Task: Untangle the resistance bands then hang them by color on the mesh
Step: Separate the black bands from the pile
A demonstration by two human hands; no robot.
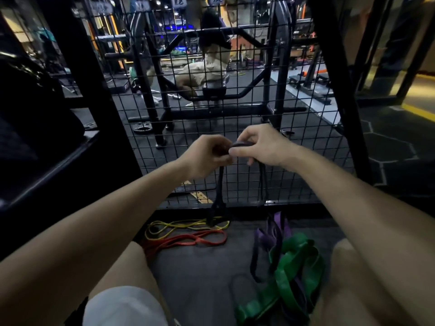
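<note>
Both hands hold a dark band up against the mesh (235,95)

Left of the green band (286,276) lie the yellow band (164,228) and red band (188,241); above, left hand (204,156) and right hand (261,147) pinch the dark band (242,144), its strands hanging to the floor

Your dark floor (200,274) carries the green band (294,267); purple bands (266,238) tangle with it, yellow (169,228) and red bands (188,242) lie to its left.

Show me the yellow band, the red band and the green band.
yellow band (164,228): head view, on its looped strands.
red band (188,241): head view, middle of its strands.
green band (286,276): head view, on its wide flat strap.
</note>
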